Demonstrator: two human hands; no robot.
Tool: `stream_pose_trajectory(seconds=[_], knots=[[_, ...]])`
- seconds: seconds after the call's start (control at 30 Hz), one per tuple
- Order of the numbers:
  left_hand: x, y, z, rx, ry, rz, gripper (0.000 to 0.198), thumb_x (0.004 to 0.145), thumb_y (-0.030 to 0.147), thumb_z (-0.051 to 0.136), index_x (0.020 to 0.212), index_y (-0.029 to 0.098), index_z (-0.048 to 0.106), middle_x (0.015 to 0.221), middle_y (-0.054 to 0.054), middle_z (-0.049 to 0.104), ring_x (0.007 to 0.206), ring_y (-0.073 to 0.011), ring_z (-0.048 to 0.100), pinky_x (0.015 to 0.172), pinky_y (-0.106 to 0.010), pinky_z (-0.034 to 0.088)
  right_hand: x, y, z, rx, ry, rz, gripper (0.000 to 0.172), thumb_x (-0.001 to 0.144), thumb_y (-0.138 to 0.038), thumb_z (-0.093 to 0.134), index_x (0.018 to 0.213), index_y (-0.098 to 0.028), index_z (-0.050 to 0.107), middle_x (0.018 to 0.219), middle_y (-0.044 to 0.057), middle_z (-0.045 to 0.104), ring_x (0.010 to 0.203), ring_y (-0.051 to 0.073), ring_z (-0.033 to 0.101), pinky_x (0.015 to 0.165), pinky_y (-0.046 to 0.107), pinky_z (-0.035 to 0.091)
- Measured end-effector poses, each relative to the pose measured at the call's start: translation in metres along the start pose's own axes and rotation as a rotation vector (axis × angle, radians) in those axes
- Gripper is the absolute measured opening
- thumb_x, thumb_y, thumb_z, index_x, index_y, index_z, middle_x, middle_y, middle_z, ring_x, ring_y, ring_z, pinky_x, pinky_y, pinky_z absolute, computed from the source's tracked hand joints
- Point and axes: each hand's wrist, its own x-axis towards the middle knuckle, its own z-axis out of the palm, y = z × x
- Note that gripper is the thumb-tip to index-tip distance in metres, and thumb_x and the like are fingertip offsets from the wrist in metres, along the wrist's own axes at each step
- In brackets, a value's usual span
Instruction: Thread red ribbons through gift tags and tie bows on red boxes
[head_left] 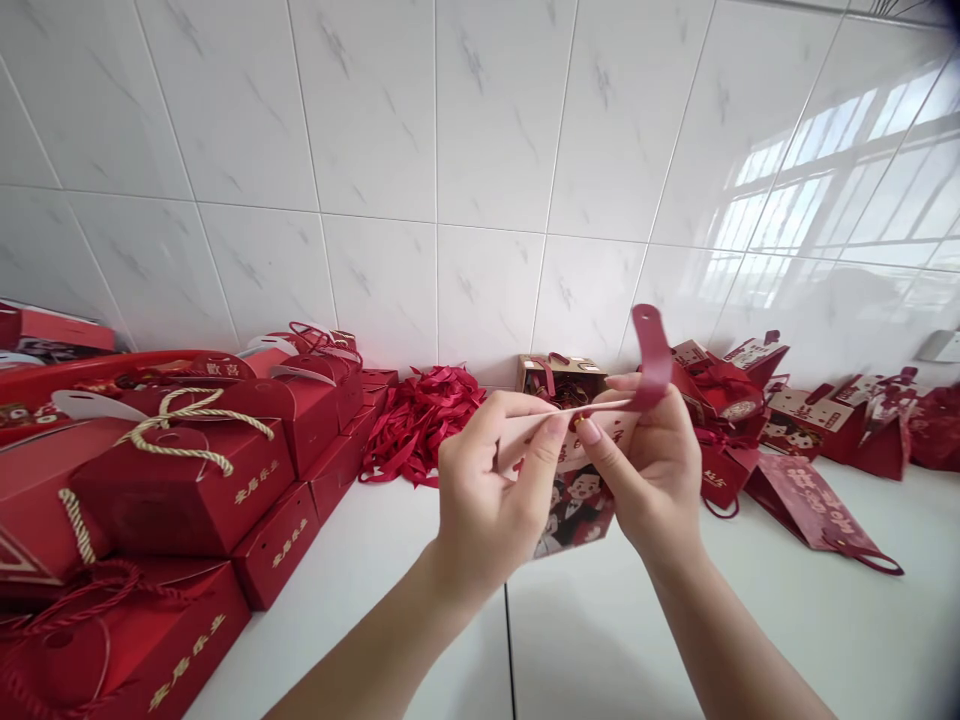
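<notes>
Between my hands is a small paper gift box (576, 510) with a cartoon couple and dark red lettering on its pale front. My left hand (491, 490) pinches its top edge from the left, thumb on the front. On the right, my right hand (660, 480) grips the same edge, its thumb beside a small gold stud (578, 420). A dark red strap (652, 355) with a hole near its tip stands up from the top by my right fingers. My hands hide much of the box's upper part.
Stacked red gift boxes (187, 480) with rope handles fill the left side. A heap of red ribbons (427, 415) lies near the tiled wall (487, 150). Behind my hands stands an open carton (534, 372). Several finished-looking boxes and a flat one (814, 505) lie at right.
</notes>
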Motion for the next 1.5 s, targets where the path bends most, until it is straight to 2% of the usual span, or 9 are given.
stream_pose_trajectory(seconds=[0.1, 0.2, 0.27, 0.43, 0.57, 0.67, 1.03, 1.27, 1.5], knots=[[0.008, 0.001, -0.015, 0.084, -0.088, -0.109, 0.007, 0.090, 0.026, 0.060, 0.092, 0.021, 0.064, 0.071, 0.001, 0.067, 0.061, -0.0112, 0.063, 0.056, -0.022, 0.053, 0.001, 0.001, 0.000, 0.003, -0.002, 0.092, 0.026, 0.082, -0.030, 0.071, 0.097, -0.026, 0.050, 0.078, 0.000, 0.059, 0.062, 0.013, 0.060, 0.051, 0.024, 0.055], [0.016, 0.000, -0.030, 0.156, 0.013, -0.089, 0.028, 0.086, 0.024, 0.065, 0.114, 0.023, 0.061, 0.101, -0.004, 0.070, 0.098, -0.0181, 0.067, 0.089, -0.031, 0.056, 0.000, 0.002, 0.001, -0.040, -0.019, 0.089, 0.028, 0.081, -0.029, 0.072, 0.093, -0.025, 0.046, 0.082, 0.000, 0.059, 0.064, 0.013, 0.059, 0.052, 0.023, 0.054], [0.018, -0.001, -0.037, 0.197, 0.036, -0.061, 0.035, 0.084, 0.021, 0.067, 0.118, 0.023, 0.060, 0.108, -0.005, 0.069, 0.107, -0.0210, 0.064, 0.098, -0.036, 0.053, -0.002, 0.003, 0.003, -0.083, -0.050, 0.066, 0.027, 0.082, -0.028, 0.071, 0.091, -0.025, 0.045, 0.082, 0.000, 0.057, 0.065, 0.013, 0.057, 0.050, 0.023, 0.051], [0.022, -0.003, -0.044, 0.137, -0.136, -0.207, 0.041, 0.081, 0.021, 0.068, 0.121, 0.027, 0.064, 0.121, -0.006, 0.068, 0.108, -0.0237, 0.066, 0.093, -0.039, 0.058, -0.007, 0.004, 0.007, -0.174, -0.153, -0.053, 0.025, 0.082, -0.023, 0.068, 0.090, -0.025, 0.044, 0.080, -0.001, 0.053, 0.067, 0.013, 0.053, 0.053, 0.023, 0.046], [0.028, -0.008, -0.045, -0.137, -0.302, -0.424, 0.019, 0.083, 0.019, 0.065, 0.100, 0.020, 0.073, 0.097, -0.008, 0.076, 0.091, -0.0215, 0.072, 0.075, -0.029, 0.063, -0.011, 0.005, 0.007, -0.277, -0.283, -0.162, 0.025, 0.082, -0.019, 0.065, 0.091, -0.025, 0.043, 0.085, 0.000, 0.052, 0.072, 0.014, 0.052, 0.058, 0.026, 0.044], [0.030, -0.012, -0.047, -0.208, -0.300, -0.439, 0.010, 0.083, 0.018, 0.068, 0.088, 0.020, 0.076, 0.081, -0.005, 0.077, 0.076, -0.0169, 0.074, 0.064, -0.020, 0.061, -0.012, 0.004, 0.006, -0.276, -0.324, -0.223, 0.026, 0.082, -0.016, 0.064, 0.092, -0.024, 0.041, 0.082, -0.001, 0.050, 0.068, 0.014, 0.050, 0.054, 0.026, 0.040], [0.028, 0.013, -0.050, -0.326, -0.420, -0.549, 0.012, 0.082, 0.019, 0.072, 0.092, 0.024, 0.078, 0.085, 0.000, 0.079, 0.077, -0.0150, 0.075, 0.068, -0.016, 0.062, -0.007, -0.006, 0.000, -0.393, -0.249, -0.599, 0.032, 0.078, -0.004, 0.061, 0.096, -0.021, 0.040, 0.078, 0.000, 0.050, 0.065, 0.014, 0.050, 0.055, 0.029, 0.040], [0.024, 0.023, -0.052, -0.223, -0.462, -0.393, 0.015, 0.085, 0.017, 0.068, 0.092, 0.027, 0.077, 0.086, 0.005, 0.077, 0.079, -0.0083, 0.073, 0.069, -0.008, 0.058, -0.004, -0.011, -0.004, -0.415, -0.206, -0.666, 0.033, 0.078, -0.006, 0.064, 0.095, -0.021, 0.040, 0.077, 0.001, 0.052, 0.061, 0.014, 0.052, 0.051, 0.028, 0.039], [0.018, 0.027, -0.055, -0.164, -0.423, -0.276, 0.024, 0.084, 0.014, 0.069, 0.103, 0.028, 0.070, 0.096, 0.004, 0.076, 0.083, -0.0118, 0.074, 0.073, -0.015, 0.061, -0.002, -0.017, -0.005, -0.412, -0.159, -0.732, 0.032, 0.077, -0.009, 0.065, 0.091, -0.021, 0.040, 0.073, -0.001, 0.051, 0.055, 0.012, 0.049, 0.047, 0.028, 0.038]])
